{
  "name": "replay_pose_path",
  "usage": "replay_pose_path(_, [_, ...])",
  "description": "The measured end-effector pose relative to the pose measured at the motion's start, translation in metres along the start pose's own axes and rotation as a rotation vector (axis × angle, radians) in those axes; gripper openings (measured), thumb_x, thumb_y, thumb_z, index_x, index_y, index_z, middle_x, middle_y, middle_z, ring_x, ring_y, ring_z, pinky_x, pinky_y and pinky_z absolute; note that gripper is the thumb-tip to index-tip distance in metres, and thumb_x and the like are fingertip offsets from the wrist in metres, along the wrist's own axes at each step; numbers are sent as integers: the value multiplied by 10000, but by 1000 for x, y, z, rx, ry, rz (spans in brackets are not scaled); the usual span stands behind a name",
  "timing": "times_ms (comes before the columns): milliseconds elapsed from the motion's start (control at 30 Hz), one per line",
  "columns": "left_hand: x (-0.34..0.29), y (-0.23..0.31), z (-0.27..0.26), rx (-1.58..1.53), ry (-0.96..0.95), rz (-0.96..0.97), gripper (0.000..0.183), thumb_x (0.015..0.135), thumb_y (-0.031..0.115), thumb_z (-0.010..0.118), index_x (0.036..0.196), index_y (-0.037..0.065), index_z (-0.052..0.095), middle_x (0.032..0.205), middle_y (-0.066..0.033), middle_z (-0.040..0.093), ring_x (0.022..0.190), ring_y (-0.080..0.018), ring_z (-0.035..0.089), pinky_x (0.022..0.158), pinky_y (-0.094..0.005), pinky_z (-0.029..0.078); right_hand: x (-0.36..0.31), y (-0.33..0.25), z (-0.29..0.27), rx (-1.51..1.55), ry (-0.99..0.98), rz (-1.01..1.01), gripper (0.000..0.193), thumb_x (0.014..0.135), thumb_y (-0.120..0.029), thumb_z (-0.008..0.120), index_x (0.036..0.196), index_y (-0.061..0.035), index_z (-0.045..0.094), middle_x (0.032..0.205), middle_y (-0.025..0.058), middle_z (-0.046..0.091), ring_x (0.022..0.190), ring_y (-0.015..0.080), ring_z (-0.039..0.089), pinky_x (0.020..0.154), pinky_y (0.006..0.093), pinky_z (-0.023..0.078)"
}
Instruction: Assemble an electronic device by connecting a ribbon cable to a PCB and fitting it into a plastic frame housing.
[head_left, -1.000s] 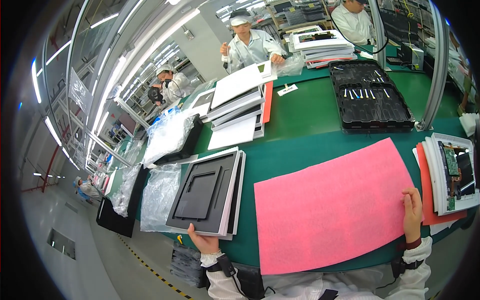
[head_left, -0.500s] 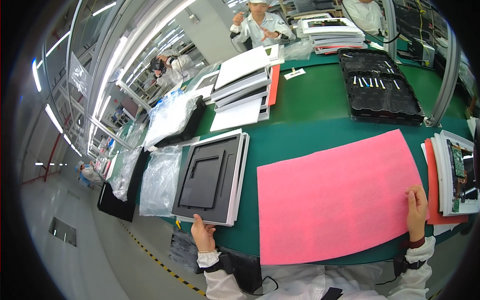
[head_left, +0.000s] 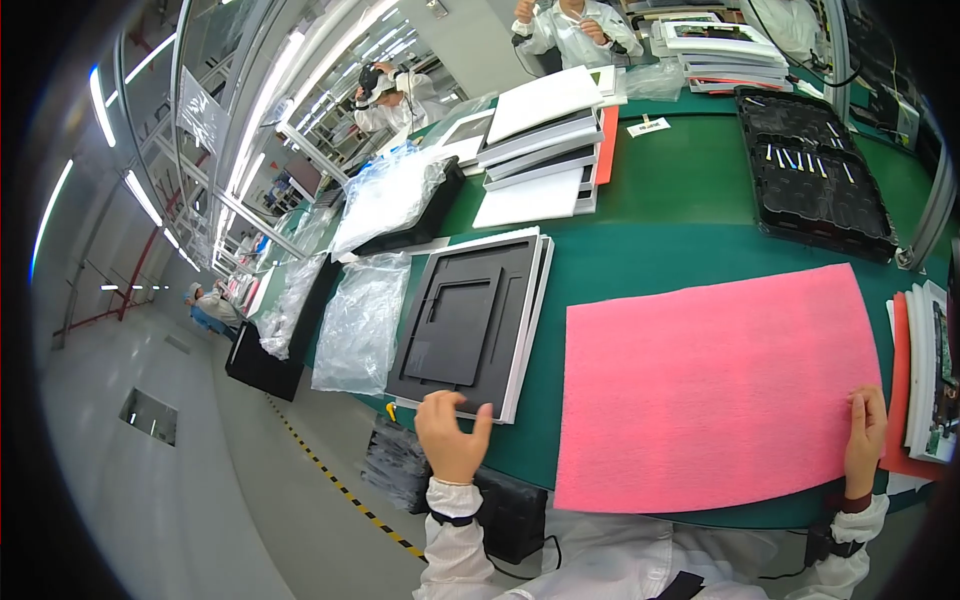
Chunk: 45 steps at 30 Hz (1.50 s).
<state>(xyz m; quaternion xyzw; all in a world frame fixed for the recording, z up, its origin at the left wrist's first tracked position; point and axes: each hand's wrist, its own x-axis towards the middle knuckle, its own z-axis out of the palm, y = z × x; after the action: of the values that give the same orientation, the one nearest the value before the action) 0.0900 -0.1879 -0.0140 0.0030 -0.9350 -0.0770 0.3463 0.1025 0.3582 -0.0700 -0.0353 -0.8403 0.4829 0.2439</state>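
Note:
A pink foam sheet lies across the front of the green table, its near edge reaching the table's front edge. My right hand grips it by the right edge, thumb on top and fingers curled. To the left of the sheet rests a black tray with stepped recesses, on top of a thin white stack. My left hand is just in front of the tray's near edge, thumb and fingers apart, with nothing in it. Whether its fingertips touch the tray is hard to make out.
Clear plastic bags lie left of the tray. White and grey panels are piled behind it. A black compartment tray with small sticks stands back right. White frames with circuit boards stand at far right. A co-worker sits across.
My left hand has come off the tray's near edge and opened. My right hand still holds the pink sheet. The whole view has swung left, so things appear farther right.

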Motion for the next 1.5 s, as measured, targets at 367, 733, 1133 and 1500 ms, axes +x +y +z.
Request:
replay_pose_path(367, [11, 51, 15, -12, -36, 54, 312, 733, 202, 767, 954, 50, 608, 1051, -111, 583, 958, -313, 561, 817, -416, 424, 1, -18, 2, -103, -32, 23, 111, 930, -65, 543, 867, 15, 497, 928, 112, 499, 862, 219, 502, 819, 278, 394])
replay_pose_path(733, [53, 38, -8, -2, -285, 82, 449, 736, 235, 769, 1089, 34, 579, 1050, -125, 607, 930, -336, 597, 790, -415, 480, -5, -24, 4, -374, 53, 17, 104, 897, -77, 565, 963, 1, 546, 1206, 173, 535, 1157, 336, 511, 1004, 397, 383])
replay_pose_path(1133, [188, 42, 83, 394, -702, 149, 404, 839, 439, 640, 940, 47, 658, 883, -156, 701, 856, -353, 679, 741, -448, 531, -4, -30, 7, -373, 55, 24, 103, 860, -46, 590, 930, 11, 539, 1171, 174, 528, 1129, 347, 510, 988, 405, 388])
replay_pose_path(1500, [195, 26, 122, 412, -699, 94, 421, 776, 440, 580, 841, 57, 742, 842, -188, 710, 824, -374, 689, 746, -452, 548, -7, -32, 6, -318, 30, 33, 100, 861, -41, 584, 926, 3, 522, 1153, 159, 512, 1118, 324, 501, 990, 390, 380])
